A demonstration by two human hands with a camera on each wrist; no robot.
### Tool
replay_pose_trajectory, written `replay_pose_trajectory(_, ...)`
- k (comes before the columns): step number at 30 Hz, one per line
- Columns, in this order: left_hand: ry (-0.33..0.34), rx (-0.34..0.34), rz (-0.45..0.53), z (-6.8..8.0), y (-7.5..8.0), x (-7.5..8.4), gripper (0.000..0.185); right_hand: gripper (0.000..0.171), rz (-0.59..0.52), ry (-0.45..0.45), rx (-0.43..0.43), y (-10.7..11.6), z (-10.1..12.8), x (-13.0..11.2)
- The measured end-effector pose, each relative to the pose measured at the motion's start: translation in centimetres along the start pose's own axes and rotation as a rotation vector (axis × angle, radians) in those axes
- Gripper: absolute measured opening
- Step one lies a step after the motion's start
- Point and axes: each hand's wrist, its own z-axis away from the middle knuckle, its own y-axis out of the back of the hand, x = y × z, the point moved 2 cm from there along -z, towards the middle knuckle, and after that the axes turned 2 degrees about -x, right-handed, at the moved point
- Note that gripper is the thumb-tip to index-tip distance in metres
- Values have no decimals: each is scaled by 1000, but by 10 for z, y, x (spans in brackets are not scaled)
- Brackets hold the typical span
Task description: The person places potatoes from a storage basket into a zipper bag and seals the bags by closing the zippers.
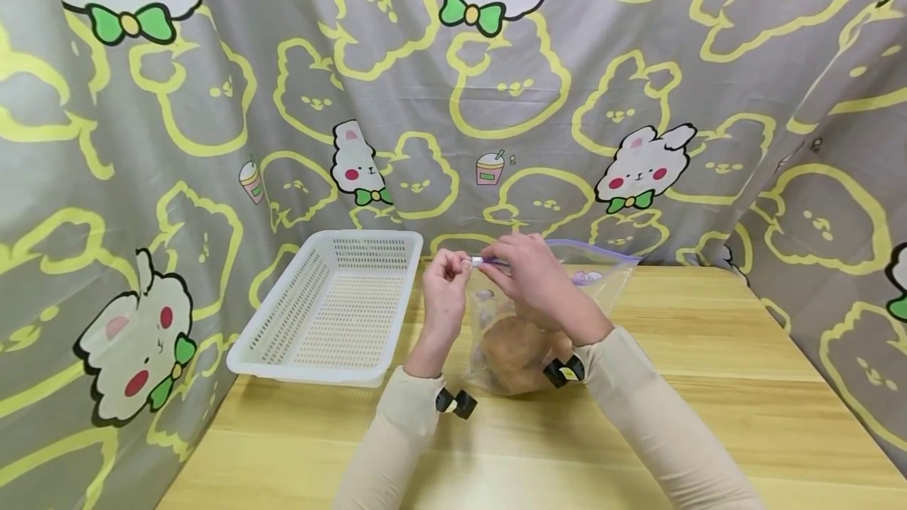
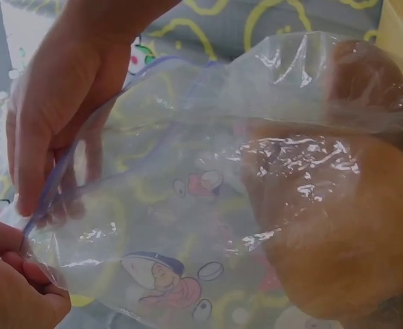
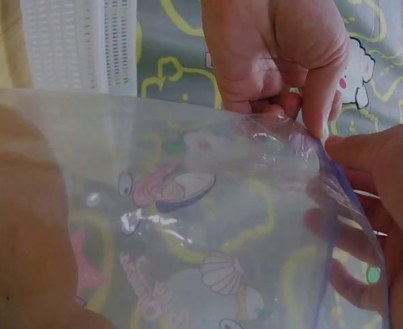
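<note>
A clear zip bag (image 1: 611, 278) with a purple strip along its mouth stands on the table, cartoon sea prints on its film. Inside lie large round brown pieces that look like bread buns (image 1: 513, 346). My left hand (image 1: 446, 283) pinches the left corner of the bag's mouth. Close beside it, my right hand (image 1: 533, 275) grips the purple zip edge (image 2: 63, 166) between thumb and fingers. In the right wrist view, the right fingers (image 3: 352, 240) show through the film, and the right thumb lies near the left fingertips at the corner.
A white perforated plastic basket (image 1: 386, 375) stands left of the bag, with nothing seen in it. The wooden table (image 1: 708, 384) reaches back to a grey patterned curtain (image 1: 425, 101), which also hangs at both sides. Small black devices (image 1: 456, 403) sit at both wrists.
</note>
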Motion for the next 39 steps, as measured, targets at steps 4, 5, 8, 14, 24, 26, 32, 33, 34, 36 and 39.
replay_pose_trajectory(4, -10, -18, -27, 0, 0, -2, 25, 14, -21, -48, -24, -2, -1, 1)
replay_pose_trajectory(5, -14, -20, -32, 0, 0, -2, 25, 14, -28, -57, -25, -2, -1, 1)
replay_pose_trajectory(8, -25, -24, -39, 0, 0, -2, 26, 14, -47, -69, -29, -2, -2, 1)
replay_pose_trajectory(14, -79, -1, -55, 0, -1, 0, 27, 12, -39, -67, -44, 0, 0, 2)
replay_pose_trajectory(24, -66, 14, -106, 3, 6, 11, 8, 9, -12, -95, -55, 4, 9, 11)
replay_pose_trajectory(26, -57, -15, -148, 5, 5, 19, 5, 9, -22, -98, -65, 4, 10, 12)
replay_pose_trajectory(32, -20, -65, -243, 9, 3, 28, 14, 10, -43, -103, -99, 3, 8, 12)
replay_pose_trajectory(33, -17, -65, -247, 9, 2, 27, 13, 11, -42, -103, -106, 2, 8, 12)
replay_pose_trajectory(34, -19, -64, -254, 9, 2, 27, 13, 11, -38, -100, -109, 2, 8, 12)
replay_pose_trajectory(36, -26, -55, -275, 10, 2, 27, 11, 12, -29, -95, -112, 1, 8, 12)
replay_pose_trajectory(39, -55, -42, -311, 10, 1, 27, 9, 11, -10, -82, -96, 1, 10, 13)
